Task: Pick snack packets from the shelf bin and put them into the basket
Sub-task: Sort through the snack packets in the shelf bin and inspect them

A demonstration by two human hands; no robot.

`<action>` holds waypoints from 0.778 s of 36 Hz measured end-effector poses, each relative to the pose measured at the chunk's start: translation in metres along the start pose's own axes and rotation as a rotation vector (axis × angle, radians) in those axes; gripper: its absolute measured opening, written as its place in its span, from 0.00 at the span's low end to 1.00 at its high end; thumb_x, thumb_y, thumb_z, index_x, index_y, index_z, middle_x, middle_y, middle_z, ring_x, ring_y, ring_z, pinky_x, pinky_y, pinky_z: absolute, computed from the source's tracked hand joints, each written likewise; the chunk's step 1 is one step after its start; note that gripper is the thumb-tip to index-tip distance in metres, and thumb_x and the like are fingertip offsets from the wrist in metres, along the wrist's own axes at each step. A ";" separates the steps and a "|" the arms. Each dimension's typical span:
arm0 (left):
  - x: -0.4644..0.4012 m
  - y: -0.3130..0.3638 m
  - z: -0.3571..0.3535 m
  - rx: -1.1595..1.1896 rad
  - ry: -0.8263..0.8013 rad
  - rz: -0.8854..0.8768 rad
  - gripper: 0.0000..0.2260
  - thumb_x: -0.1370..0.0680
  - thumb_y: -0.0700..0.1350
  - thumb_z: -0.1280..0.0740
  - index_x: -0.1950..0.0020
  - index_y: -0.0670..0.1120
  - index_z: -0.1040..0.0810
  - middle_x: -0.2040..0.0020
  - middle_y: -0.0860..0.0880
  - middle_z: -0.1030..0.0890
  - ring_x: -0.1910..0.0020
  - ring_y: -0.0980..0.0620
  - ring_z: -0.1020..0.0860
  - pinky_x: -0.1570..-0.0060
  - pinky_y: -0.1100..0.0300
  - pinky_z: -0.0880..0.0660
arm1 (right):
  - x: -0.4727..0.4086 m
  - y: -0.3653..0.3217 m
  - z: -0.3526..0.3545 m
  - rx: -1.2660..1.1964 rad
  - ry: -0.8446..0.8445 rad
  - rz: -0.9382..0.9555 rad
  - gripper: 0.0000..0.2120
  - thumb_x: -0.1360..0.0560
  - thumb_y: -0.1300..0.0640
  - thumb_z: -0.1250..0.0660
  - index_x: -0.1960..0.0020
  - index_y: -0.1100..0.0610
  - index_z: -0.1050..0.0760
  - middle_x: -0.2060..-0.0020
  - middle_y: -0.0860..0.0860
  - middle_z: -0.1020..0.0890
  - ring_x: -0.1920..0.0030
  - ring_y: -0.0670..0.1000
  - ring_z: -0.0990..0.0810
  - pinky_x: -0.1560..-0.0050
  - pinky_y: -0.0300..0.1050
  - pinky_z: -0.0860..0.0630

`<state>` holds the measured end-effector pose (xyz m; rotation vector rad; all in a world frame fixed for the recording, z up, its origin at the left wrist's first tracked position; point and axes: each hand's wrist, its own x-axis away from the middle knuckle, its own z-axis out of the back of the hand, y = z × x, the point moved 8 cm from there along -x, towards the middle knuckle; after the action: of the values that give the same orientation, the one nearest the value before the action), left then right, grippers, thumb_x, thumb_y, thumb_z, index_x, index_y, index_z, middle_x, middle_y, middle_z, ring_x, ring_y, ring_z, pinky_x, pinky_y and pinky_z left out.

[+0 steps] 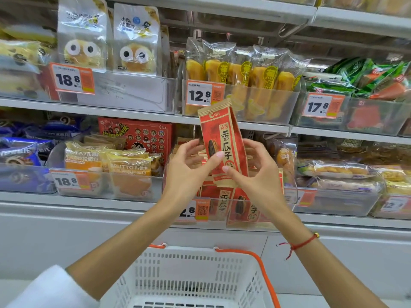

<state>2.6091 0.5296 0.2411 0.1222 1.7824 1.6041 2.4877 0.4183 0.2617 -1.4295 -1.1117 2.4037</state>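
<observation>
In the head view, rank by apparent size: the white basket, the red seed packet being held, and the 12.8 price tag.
1. white basket, by far the largest, though it is nearest the camera and cut off by the frame.
2. red seed packet.
3. 12.8 price tag, clearly smallest.

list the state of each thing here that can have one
red packet: lifted above its bin, upright, tilted slightly
left hand: thumb on the packet's front
right hand: pinching the packet
shelf bin: holds more red packets
basket: below hands, handle down
</observation>
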 end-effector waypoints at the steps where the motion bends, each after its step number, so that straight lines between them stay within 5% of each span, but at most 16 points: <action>1: 0.001 0.002 -0.004 -0.005 -0.029 0.016 0.30 0.32 0.60 0.28 0.33 0.56 0.31 0.44 0.64 0.25 0.48 0.69 0.24 0.55 0.73 0.27 | 0.001 -0.003 -0.001 0.029 0.010 0.034 0.27 0.31 0.57 0.23 0.36 0.49 0.30 0.44 0.38 0.23 0.44 0.36 0.23 0.48 0.28 0.26; 4: 0.002 0.003 -0.008 0.004 -0.057 0.037 0.30 0.33 0.61 0.27 0.34 0.55 0.30 0.43 0.63 0.24 0.51 0.74 0.26 0.60 0.76 0.31 | 0.005 -0.011 -0.011 0.158 -0.024 0.145 0.28 0.31 0.55 0.22 0.36 0.48 0.30 0.44 0.41 0.24 0.44 0.41 0.23 0.47 0.36 0.23; 8: -0.002 -0.007 -0.004 0.066 -0.048 0.073 0.25 0.37 0.64 0.28 0.42 0.59 0.26 0.43 0.59 0.21 0.44 0.61 0.22 0.45 0.61 0.23 | 0.008 -0.011 -0.025 0.117 -0.169 0.108 0.30 0.31 0.53 0.23 0.35 0.40 0.34 0.43 0.37 0.28 0.46 0.38 0.24 0.54 0.32 0.23; 12: -0.005 -0.013 -0.004 0.151 -0.136 0.101 0.17 0.25 0.55 0.32 0.38 0.53 0.24 0.44 0.53 0.18 0.46 0.57 0.18 0.57 0.65 0.21 | 0.004 0.004 -0.027 -0.054 -0.266 -0.089 0.25 0.27 0.49 0.28 0.33 0.37 0.31 0.39 0.40 0.28 0.44 0.39 0.25 0.51 0.32 0.24; 17: -0.005 -0.017 -0.010 0.181 -0.230 0.127 0.16 0.20 0.51 0.37 0.33 0.52 0.27 0.43 0.51 0.18 0.44 0.55 0.19 0.51 0.60 0.19 | -0.001 0.018 -0.019 -0.096 -0.172 -0.209 0.28 0.27 0.51 0.27 0.32 0.41 0.34 0.37 0.40 0.27 0.42 0.39 0.25 0.52 0.31 0.24; 21: -0.001 -0.017 -0.019 0.203 -0.323 0.157 0.12 0.19 0.49 0.40 0.36 0.54 0.26 0.42 0.50 0.18 0.42 0.51 0.19 0.42 0.50 0.23 | -0.002 0.028 -0.007 -0.167 -0.072 -0.341 0.28 0.30 0.48 0.26 0.33 0.44 0.32 0.38 0.43 0.24 0.40 0.43 0.23 0.47 0.42 0.23; 28: 0.001 -0.012 -0.024 0.124 -0.363 0.136 0.12 0.17 0.54 0.46 0.45 0.61 0.23 0.51 0.59 0.16 0.46 0.61 0.20 0.42 0.60 0.26 | -0.006 0.028 0.023 -0.207 0.168 -0.326 0.09 0.28 0.51 0.27 0.48 0.48 0.21 0.52 0.45 0.16 0.58 0.37 0.18 0.64 0.30 0.25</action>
<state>2.5994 0.5082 0.2292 0.5669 1.6125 1.4525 2.4794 0.3834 0.2547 -1.3514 -1.4543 1.9584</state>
